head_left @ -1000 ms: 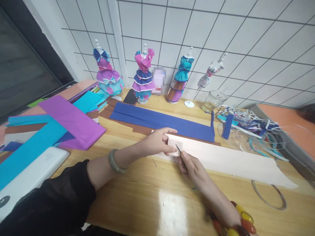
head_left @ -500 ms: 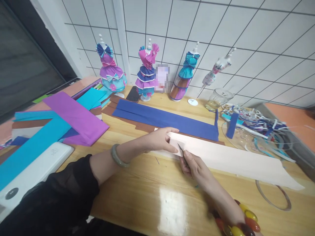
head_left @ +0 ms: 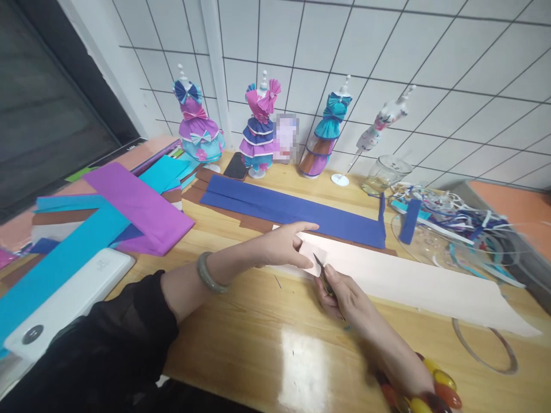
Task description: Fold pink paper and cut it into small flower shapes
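Note:
My left hand [head_left: 286, 245] holds a small pale pink paper piece [head_left: 310, 258] between thumb and fingers, above the left end of a long pale pink strip [head_left: 413, 278]. Closed round small dark-bladed scissors [head_left: 326, 278], my right hand [head_left: 342, 295] sits just right of that piece. The blade tips point up and left, over the small piece. Behind both hands lies a dark blue strip [head_left: 293, 209], with brown paper [head_left: 245, 222] partly under it.
Four small mannequins stand along the tiled wall, three in paper dresses [head_left: 258, 137]. A glass cup [head_left: 385, 172] and a heap of thin scraps [head_left: 447, 212] are at right. Purple paper [head_left: 142, 206], turquoise strips [head_left: 64, 264] and a white device [head_left: 73, 304] lie left.
The small pale pink piece now shows more clearly between my hands, tilted differently near the scissors. The whole view has shifted slightly, with things appearing a little further right.

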`<state>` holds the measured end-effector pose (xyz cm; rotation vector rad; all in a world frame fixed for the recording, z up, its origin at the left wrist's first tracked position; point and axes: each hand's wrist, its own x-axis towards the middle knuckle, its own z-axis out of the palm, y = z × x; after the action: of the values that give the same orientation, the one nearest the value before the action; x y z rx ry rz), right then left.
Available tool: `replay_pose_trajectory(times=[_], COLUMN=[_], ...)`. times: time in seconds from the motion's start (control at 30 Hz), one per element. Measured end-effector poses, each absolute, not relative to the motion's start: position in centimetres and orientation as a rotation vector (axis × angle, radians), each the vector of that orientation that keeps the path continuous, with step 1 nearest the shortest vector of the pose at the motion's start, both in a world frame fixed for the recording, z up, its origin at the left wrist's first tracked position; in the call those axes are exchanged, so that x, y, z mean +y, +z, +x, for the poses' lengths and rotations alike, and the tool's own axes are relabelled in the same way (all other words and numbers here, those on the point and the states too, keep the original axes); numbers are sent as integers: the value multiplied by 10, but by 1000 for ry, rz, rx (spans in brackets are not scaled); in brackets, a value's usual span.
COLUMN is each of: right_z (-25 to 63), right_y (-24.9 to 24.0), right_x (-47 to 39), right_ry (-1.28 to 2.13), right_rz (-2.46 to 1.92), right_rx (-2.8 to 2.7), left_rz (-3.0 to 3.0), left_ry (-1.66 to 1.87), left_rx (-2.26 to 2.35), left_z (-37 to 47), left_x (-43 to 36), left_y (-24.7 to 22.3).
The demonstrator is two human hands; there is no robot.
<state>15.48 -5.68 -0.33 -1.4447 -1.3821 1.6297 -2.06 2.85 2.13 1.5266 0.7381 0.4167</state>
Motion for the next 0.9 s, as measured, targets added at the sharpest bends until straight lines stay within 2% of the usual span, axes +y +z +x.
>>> replay_pose_trajectory(times=[0.9], right_z=[150], right_y=[-3], right_x=[-56], right_ry=[1585], right_rz=[-1458], right_rx=[-1385], left_rz=[1464], left_ry=[386], left_rx=[763], left_z=[-21], left_x=[27], left_y=[26])
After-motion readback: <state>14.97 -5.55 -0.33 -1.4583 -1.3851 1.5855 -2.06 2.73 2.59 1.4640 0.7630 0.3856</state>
